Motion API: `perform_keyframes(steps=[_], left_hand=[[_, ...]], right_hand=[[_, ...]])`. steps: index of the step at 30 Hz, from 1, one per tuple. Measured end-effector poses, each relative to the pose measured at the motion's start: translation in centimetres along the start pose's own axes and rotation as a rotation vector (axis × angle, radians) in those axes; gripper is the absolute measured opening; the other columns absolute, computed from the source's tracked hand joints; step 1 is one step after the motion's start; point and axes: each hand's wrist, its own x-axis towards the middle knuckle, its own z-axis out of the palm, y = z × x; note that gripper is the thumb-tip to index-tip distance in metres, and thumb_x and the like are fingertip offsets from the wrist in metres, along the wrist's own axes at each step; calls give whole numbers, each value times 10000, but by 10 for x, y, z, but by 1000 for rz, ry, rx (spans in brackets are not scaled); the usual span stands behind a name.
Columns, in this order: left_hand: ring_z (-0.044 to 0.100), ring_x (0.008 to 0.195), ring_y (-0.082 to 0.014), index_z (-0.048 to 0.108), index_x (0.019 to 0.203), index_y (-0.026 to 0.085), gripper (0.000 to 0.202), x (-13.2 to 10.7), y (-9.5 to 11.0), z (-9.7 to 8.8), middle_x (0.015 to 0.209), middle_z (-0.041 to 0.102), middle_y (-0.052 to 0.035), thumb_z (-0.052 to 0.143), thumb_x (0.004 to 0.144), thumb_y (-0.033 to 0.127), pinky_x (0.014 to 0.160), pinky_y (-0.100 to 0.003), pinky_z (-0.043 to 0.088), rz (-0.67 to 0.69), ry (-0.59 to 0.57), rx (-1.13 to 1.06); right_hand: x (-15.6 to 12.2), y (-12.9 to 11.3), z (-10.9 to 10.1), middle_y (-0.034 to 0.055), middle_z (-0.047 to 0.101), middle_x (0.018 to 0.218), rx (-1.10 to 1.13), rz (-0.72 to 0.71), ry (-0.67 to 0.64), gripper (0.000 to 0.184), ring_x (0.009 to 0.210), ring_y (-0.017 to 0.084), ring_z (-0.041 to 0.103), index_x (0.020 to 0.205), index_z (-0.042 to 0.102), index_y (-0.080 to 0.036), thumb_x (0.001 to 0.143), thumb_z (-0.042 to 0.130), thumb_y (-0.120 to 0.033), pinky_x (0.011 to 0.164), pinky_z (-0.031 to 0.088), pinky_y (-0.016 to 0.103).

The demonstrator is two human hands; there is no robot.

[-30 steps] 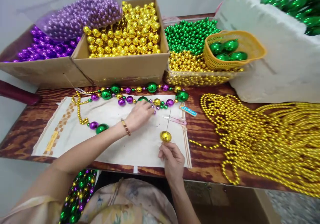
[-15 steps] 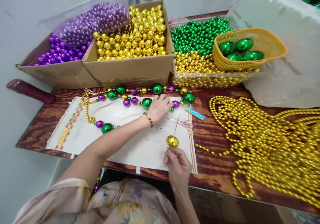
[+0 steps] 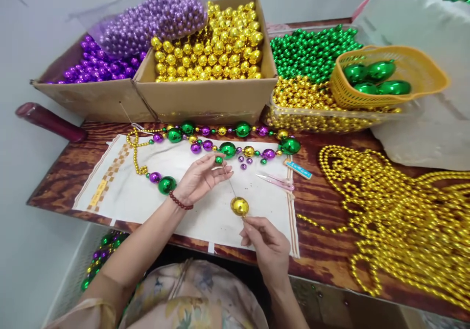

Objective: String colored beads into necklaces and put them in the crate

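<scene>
My left hand pinches a small green bead at the upper tip of a long thin needle. A large gold bead sits low on that needle. Just under it, the thumb and fingers of my right hand grip the needle's lower end. Several small purple beads and a loose green bead lie on the white cloth. Beyond my hands runs a strung bead garland of green, purple and gold; a large green bead is at its left part.
Pink-handled scissors and a blue label lie right of the hands. Gold bead strands cover the table's right. Behind stand a cardboard box of gold beads, a clear bin and a yellow basket. A maroon cylinder is at left.
My left hand has come back from the garland toward me and now holds a small green bead at the needle tip. The needle has tilted left. The camera view has shifted slightly.
</scene>
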Motion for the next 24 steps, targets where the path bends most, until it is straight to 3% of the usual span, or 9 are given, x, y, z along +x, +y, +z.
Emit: perform_keyframes(steps=[10,15,19,24], left_hand=[[711,822,-142,620,886,169,166,-2,-1,-6,843,687,-2,757,806,216,1021,-431,523,28,127,-38],[710,807,-136,612,927,184,254,-1,-1,-5,862,661,22,795,759,235,1001,-452,526,120,142,59],[706,771,-134,625,980,187,351,0,-8,-4,912,630,25,834,703,240,923,-410,549,227,151,158],[688,940,-175,637,1135,206,491,-19,-25,-7,1029,671,-48,849,697,273,879,-328,529,113,10,357]], right_hand=[[1,-7,11,9,651,571,-82,0,5,167,423,125,585,820,718,-171,856,683,-330,427,484,230],[0,-8,11,10,648,580,-96,18,2,182,439,125,588,821,718,-168,856,682,-343,441,482,228],[1,-4,14,11,648,584,-89,67,28,209,455,127,593,821,714,-166,840,697,-374,455,486,227],[8,8,20,26,658,630,-51,110,68,287,523,145,607,825,700,-164,815,719,-450,511,509,250]])
